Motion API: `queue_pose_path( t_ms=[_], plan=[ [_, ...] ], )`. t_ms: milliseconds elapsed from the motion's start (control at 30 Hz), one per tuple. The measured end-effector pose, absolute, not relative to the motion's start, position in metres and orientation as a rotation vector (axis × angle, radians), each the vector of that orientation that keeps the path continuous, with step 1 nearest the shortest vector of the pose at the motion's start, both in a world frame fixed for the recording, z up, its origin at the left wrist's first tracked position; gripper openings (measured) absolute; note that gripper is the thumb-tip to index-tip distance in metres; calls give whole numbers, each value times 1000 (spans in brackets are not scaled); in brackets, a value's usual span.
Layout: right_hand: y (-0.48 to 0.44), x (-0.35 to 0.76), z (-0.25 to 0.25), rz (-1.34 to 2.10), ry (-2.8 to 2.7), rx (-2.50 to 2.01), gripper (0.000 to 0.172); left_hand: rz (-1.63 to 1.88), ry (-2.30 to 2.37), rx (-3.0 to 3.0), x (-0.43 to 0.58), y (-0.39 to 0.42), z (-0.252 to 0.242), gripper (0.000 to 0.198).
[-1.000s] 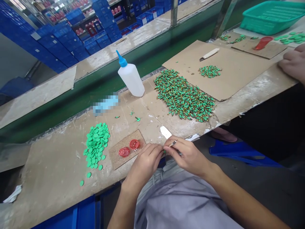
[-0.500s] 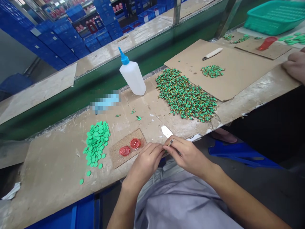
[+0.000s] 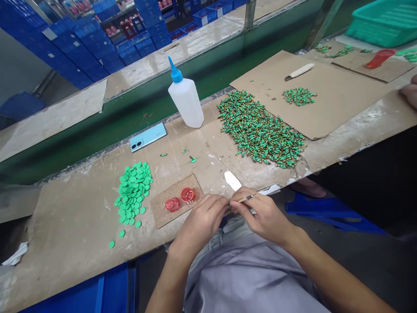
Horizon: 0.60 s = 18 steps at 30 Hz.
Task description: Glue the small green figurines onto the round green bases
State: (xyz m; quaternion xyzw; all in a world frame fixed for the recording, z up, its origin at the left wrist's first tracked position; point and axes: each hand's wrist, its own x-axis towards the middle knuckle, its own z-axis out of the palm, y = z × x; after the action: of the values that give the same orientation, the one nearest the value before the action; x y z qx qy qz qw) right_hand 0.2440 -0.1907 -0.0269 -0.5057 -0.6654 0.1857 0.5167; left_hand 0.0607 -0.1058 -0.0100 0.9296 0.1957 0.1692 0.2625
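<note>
- Right hand (image 3: 260,213): grip closed around a thin wooden tool (image 3: 249,197), fingertips right up against the other hand's.
- Left hand (image 3: 205,217): grip looks pinched on a small green piece (image 3: 229,209), mostly hidden by fingers. Both hands meet at the front edge of the desk (image 3: 74,217), so read the clock from there.
- 12 o'clock: white scraper (image 3: 232,179) flat on the desk, near end hidden behind the right hand.
- 9 o'clock: cork board (image 3: 163,211) with two red cups (image 3: 187,194), near corner pretty close to the front edge. Past it sits a heap of green discs (image 3: 135,187), with two strays nearer the edge. Beyond that there's tons of brown desk to move in.
- 10 o'clock: light blue phone (image 3: 150,137) by the far edge.
- 11 o'clock: white bottle (image 3: 187,102), blue nozzle, upright, also close to the far edge.
- 1 o'clock: big pile of green-and-gold bits (image 3: 260,130). It spreads nearly to the front edge, so it's tight there, and the cardboard sheet (image 3: 339,100) is right up beside it.
- 2 o'clock: a co-worker's hand (image 3: 411,93), well apart.
</note>
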Motion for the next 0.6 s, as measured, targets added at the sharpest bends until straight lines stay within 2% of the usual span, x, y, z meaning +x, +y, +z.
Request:
queue_pose_path(
  t_ms=[233, 600],
  plan=[
    [-189, 240, -22, 432, -1715, -1284, 17, 489, 521, 2513, 60, -105, -13, 14],
    [-193, 227, -29, 360, -1682, -1365, 22, 522, 493, 2486, 57, -103, -16, 14]
  ],
)
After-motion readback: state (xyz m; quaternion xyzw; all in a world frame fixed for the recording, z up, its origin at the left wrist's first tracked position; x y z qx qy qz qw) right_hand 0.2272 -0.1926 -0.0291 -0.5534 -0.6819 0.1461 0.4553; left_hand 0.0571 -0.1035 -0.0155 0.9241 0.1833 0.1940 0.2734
